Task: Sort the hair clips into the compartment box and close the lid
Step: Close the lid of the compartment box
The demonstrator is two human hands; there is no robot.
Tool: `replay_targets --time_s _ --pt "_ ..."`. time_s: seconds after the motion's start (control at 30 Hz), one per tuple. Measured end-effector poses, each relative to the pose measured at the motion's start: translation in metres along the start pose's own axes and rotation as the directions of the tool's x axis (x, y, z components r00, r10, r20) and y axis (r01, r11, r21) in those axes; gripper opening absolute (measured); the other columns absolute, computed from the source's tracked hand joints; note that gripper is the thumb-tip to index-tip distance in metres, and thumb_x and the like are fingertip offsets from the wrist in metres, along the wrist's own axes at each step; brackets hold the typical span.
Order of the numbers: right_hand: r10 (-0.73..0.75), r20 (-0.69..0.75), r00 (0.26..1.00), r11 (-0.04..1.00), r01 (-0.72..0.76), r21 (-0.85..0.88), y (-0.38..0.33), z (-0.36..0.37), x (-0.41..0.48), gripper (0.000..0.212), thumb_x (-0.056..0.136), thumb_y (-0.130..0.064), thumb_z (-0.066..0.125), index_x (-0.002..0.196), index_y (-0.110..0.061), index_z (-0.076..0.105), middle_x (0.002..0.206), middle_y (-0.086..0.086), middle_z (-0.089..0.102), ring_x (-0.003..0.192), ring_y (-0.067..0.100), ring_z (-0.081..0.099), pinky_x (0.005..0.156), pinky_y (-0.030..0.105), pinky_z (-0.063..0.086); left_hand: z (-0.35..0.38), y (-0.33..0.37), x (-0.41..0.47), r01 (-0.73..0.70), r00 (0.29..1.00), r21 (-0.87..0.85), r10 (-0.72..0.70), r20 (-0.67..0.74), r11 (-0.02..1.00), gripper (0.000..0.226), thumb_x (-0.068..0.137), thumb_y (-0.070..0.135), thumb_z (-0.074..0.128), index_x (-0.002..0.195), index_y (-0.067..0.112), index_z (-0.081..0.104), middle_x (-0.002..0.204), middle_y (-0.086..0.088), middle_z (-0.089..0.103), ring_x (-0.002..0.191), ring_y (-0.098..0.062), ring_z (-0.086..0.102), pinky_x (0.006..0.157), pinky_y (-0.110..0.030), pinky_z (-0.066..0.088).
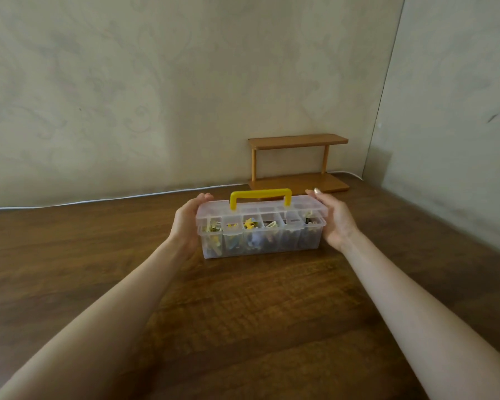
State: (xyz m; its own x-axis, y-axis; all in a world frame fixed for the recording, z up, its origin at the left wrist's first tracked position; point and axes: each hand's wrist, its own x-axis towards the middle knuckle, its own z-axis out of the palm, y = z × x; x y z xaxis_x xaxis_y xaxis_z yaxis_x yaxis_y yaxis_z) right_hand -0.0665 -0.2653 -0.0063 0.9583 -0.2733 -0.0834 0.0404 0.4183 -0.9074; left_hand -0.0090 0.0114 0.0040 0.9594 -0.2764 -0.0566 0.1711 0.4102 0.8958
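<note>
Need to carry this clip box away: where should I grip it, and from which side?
Take the yellow handle from above, fingers hooked under its bar: it stands upright, centred on the lid. Press the lid shut first; its right end looks raised.

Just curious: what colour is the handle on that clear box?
Yellow; the head view shows the handle best.

Two bare forearms reach in from the bottom corners of the frame and converge toward the centre. The left hand, just left of centre, cups the left end of the box, palm turned inward, its fingers curled over the far top edge. The right hand, just right of centre, lies against the box's right end, palm inward, fingers nearly straight and reaching to the far corner. Both wrists sit at about the same height in the frame.
</note>
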Motion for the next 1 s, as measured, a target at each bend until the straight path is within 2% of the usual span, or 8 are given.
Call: replay_targets --time_s 0.1,0.23,0.47,0.63,0.7,0.77,0.87,1.0 --pt "-0.023 0.041 0.999 1.0 0.023 -0.004 0.004 -0.004 -0.004 0.029 0.09 -0.018 0.057 0.118 -0.021 0.061 0.123 0.01 0.059 0.114 0.029 0.057 0.094 0.042 0.047 -0.008 -0.004 -0.002 -0.023 0.999 0.072 0.019 0.049 0.997 0.043 0.089 0.01 0.044 0.131 0.017 0.045 0.123 -0.01 0.051 0.096 -0.024 0.058 0.058 -0.032 0.054" --pt "-0.043 0.023 0.999 0.998 0.044 -0.039 0.006 -0.007 -0.009 0.039 0.091 -0.015 0.055 0.13 -0.021 0.053 0.123 0.009 0.059 0.114 0.027 0.056 0.085 0.037 0.05 -0.009 -0.011 -0.006 0.016 1.0 0.024 -0.016 0.006 1.0 0.05 0.091 0.008 0.046 0.139 0.018 0.034 0.122 -0.01 0.053 0.101 -0.026 0.059 0.064 -0.036 0.052" --pt "-0.089 0.017 0.996 0.983 0.091 -0.161 0.007 -0.005 -0.009 0.041 0.095 -0.016 0.049 0.136 -0.015 0.047 0.129 0.009 0.056 0.116 0.024 0.055 0.081 0.032 0.051 -0.003 -0.006 -0.015 0.001 1.0 0.136 0.002 -0.022 0.991 0.028 0.096 0.008 0.042 0.123 0.014 0.048 0.11 -0.008 0.06 0.092 -0.02 0.062 0.054 -0.026 0.056" --pt "-0.174 0.035 0.984 0.913 0.174 -0.368 0.005 -0.005 -0.012 0.031 0.097 -0.018 0.046 0.125 -0.029 0.056 0.136 0.002 0.05 0.123 0.021 0.049 0.101 0.041 0.045 -0.005 -0.008 -0.013 -0.113 0.984 0.423 0.16 -0.076 0.899 0.041 0.097 0.02 0.042 0.139 0.022 0.037 0.142 -0.004 0.04 0.123 -0.024 0.047 0.086 -0.033 0.05" --pt "-0.235 0.038 0.971 0.852 0.225 -0.473 0.005 0.0 -0.017 0.028 0.099 -0.021 0.043 0.121 -0.027 0.059 0.132 0.0 0.053 0.117 0.015 0.051 0.089 0.03 0.05 -0.005 -0.011 -0.018 -0.194 0.971 0.493 0.239 -0.03 0.848 0.037 0.098 0.029 0.04 0.133 0.02 0.044 0.132 -0.003 0.049 0.117 -0.02 0.051 0.08 -0.026 0.05" --pt "-0.285 0.038 0.958 0.802 0.26 -0.538 0.006 0.004 -0.023 0.031 0.099 -0.028 0.043 0.124 -0.021 0.059 0.127 -0.001 0.055 0.109 0.008 0.052 0.072 0.015 0.046 -0.007 -0.017 -0.02 -0.235 0.961 0.586 0.274 0.023 0.775 0.051 0.09 0.047 0.046 0.135 0.023 0.043 0.137 -0.002 0.046 0.125 -0.021 0.046 0.09 -0.032 0.049" --pt "-0.26 0.118 0.958 0.748 0.277 -0.604 0.008 -0.002 -0.026 0.042 0.093 -0.04 0.052 0.131 -0.024 0.053 0.139 -0.004 0.046 0.12 0.01 0.044 0.085 0.019 0.041 -0.011 -0.019 -0.023 -0.198 0.972 0.718 0.228 0.056 0.667 0.086 0.067 0.064 0.056 0.142 0.031 0.029 0.152 -0.001 0.024 0.136 -0.023 0.031 0.108 -0.049 0.035" --pt "-0.144 0.189 0.971 0.714 0.234 -0.66 0.006 -0.003 -0.032 0.054 0.084 -0.039 0.063 0.133 -0.029 0.043 0.139 -0.004 0.032 0.118 0.013 0.036 0.078 0.019 0.039 -0.008 -0.013 -0.026 -0.197 0.976 0.72 0.2 0.082 0.666 0.088 0.064 0.06 0.059 0.141 0.029 0.031 0.152 -0.002 0.024 0.136 -0.025 0.03 0.105 -0.045 0.036"
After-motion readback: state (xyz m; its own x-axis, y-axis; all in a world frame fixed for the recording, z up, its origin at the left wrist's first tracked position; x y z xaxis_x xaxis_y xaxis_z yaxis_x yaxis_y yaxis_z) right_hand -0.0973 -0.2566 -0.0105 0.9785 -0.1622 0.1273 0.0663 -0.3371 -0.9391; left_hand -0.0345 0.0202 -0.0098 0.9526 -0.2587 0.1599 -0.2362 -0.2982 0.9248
